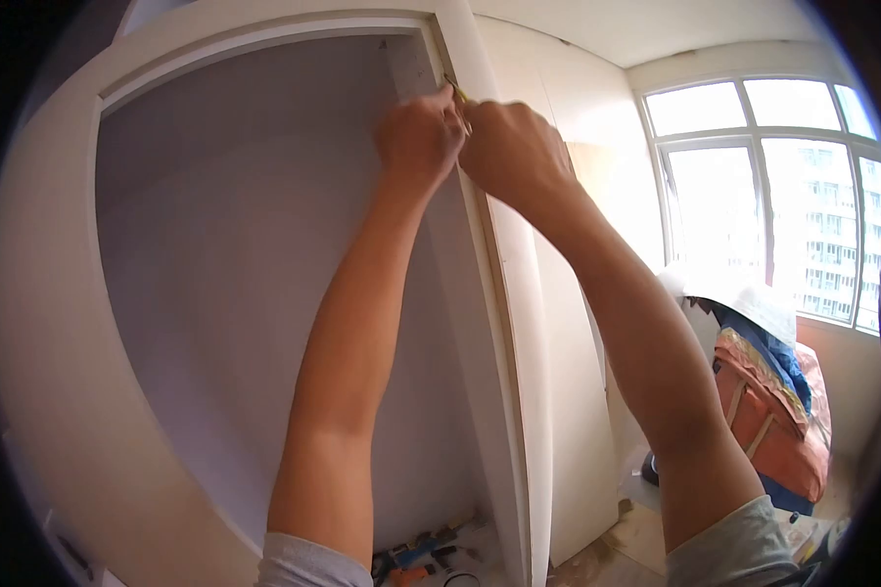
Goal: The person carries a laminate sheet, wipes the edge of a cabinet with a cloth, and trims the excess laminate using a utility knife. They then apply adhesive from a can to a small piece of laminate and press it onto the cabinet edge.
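Note:
Both arms reach up to the upper part of a pale door frame. My left hand is closed, thumb and fingers pinched together at the frame's inner edge, and is slightly blurred. Beside it, my right hand is curled into a fist with its knuckles towards me. A thin yellow strip shows between the two hands, against the edge of the frame. Most of it is hidden by the fingers, and I cannot tell what it is.
Through the frame, a grey-violet wall shows. Several tools lie on the floor at its foot. To the right are a pale panel, an orange and blue bag with a white thing on top, and a window.

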{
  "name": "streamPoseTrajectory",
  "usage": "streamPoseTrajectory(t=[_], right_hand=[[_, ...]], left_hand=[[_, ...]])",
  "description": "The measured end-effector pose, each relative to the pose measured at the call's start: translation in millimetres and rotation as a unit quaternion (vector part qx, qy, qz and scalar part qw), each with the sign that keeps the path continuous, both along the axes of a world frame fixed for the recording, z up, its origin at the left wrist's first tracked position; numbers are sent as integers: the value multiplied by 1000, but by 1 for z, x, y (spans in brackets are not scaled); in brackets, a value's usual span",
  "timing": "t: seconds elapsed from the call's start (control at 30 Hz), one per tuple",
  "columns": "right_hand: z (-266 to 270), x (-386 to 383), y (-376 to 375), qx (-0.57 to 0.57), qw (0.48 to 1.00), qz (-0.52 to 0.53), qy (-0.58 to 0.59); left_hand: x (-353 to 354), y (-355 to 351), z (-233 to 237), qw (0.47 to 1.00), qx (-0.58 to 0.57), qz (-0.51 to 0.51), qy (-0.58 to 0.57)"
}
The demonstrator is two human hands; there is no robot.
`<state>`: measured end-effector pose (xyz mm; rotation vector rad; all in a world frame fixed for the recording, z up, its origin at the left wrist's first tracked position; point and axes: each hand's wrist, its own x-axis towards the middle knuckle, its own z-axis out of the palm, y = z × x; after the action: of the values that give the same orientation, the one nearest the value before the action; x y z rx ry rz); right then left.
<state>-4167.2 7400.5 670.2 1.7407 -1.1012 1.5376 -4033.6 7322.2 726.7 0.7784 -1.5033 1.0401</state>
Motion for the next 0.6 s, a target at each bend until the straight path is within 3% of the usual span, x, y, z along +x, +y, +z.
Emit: streamPoseTrajectory(t=[0.07,0.33,0.5,0.57,0.6], right_hand=[[-2,2,-2,39,999,7,-19],[75,-10,-17,-29,998,54,-16],[38,-20,-8,13,1000,-6,-3],[28,-23,-12,-18,999,30,-1],[45,-25,-19,-22,1000,19,-9]], left_hand=[[2,-4,-11,996,-21,-73,41],[-1,4,58,999,4,-45,23],[-3,-7,21,1000,-7,21,-17],[3,-13,8,996,-34,-78,27],[4,-14,20,996,-37,-80,29]])
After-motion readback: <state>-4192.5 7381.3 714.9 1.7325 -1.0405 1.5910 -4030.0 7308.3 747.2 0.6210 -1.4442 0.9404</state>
